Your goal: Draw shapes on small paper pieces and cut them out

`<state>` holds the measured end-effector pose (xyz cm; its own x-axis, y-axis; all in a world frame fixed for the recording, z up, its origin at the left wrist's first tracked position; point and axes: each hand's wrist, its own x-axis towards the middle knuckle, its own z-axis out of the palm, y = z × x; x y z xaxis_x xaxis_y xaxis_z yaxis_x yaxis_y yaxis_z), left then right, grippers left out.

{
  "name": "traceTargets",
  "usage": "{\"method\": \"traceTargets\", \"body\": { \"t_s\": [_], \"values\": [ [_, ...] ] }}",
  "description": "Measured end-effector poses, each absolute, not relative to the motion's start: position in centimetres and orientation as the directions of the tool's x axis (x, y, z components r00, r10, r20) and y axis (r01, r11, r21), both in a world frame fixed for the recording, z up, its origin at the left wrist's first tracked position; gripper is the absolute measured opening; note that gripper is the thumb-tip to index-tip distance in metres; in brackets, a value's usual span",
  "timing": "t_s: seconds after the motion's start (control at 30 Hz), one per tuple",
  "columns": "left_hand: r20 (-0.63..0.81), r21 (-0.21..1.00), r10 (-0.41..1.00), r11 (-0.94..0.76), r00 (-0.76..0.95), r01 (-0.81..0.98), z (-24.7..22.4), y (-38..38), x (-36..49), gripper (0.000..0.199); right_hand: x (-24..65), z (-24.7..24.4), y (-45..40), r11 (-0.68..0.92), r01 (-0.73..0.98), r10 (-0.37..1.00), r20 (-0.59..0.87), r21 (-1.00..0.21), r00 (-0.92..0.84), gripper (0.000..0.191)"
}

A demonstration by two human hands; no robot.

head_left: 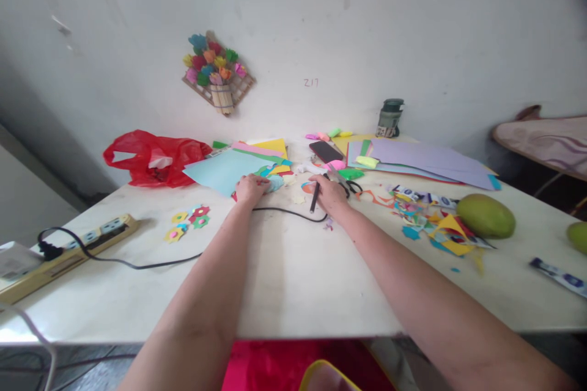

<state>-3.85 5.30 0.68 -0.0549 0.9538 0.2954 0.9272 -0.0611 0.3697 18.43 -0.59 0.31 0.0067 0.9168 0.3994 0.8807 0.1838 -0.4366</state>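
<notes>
My left hand [251, 190] rests on the table with its fingers closed at the edge of a small light blue paper piece [276, 183]. Colourful paper scraps lie just beyond it. My right hand [331, 197] is closed around a slim black pen-like stick [314, 198], which slants down towards the table. A small orange and blue paper piece [306, 186] lies by its fingertips. Black-handled scissors [353, 187] lie just past the right hand, partly hidden by it. Several finished paper flowers [175, 233] are grouped to the left.
A black cord [151, 266] runs from the power strip [98, 235] beneath my left forearm. Paper sheets [422, 159], a phone [325, 151] and a red plastic bag [177, 162] sit at the back. Paper scraps [413, 217] and a green fruit [486, 215] lie on the right.
</notes>
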Motion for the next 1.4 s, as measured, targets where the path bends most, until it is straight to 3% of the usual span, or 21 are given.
{"method": "traceTargets", "body": {
  "t_s": [0.13, 0.37, 0.57, 0.77, 1.03, 1.23, 1.4],
  "values": [
    [0.296, 0.406, 0.954, -0.083, -0.045, 0.91, 0.58, 5.36, -3.92, 0.027, 18.4, 0.42, -0.65, 0.178, 0.883, 0.921, 0.389, -0.434, 0.006, 0.03],
    [0.274, 0.246, 0.955, 0.041, -0.111, 0.968, 0.84, 4.77, -3.56, 0.041, 18.39, 0.19, -0.62, 0.182, 0.892, 0.913, 0.408, -0.413, 0.002, 0.03],
    [0.205, 0.347, 0.967, 0.076, -0.154, 0.935, 0.81, 5.06, -3.59, 0.038, 18.37, 0.1, -0.53, 0.183, 0.898, 0.912, 0.41, -0.399, -0.003, 0.03],
    [0.272, 0.406, 0.943, 0.07, -0.194, 0.911, 1.05, 4.73, -3.54, 0.031, 18.36, 0.22, -0.68, 0.188, 0.9, 0.913, 0.409, -0.393, -0.012, 0.029],
    [0.286, 0.373, 0.937, 0.086, -0.202, 0.924, 1.29, 4.84, -3.75, 0.027, 18.33, 0.18, -0.66, 0.191, 0.9, 0.912, 0.41, -0.393, -0.015, 0.03],
    [0.314, 0.345, 0.925, 0.098, -0.213, 0.934, 1.36, 4.65, -3.79, 0.036, 18.29, 0.29, -0.71, 0.181, 0.9, 0.918, 0.397, -0.396, -0.01, 0.03],
    [0.411, 0.477, 0.872, 0.04, -0.264, 0.878, 1.41, 4.65, -4.03, 0.034, 18.37, 0.23, -0.65, 0.183, 0.893, 0.913, 0.409, -0.411, 0.001, 0.03]
  ]
}}
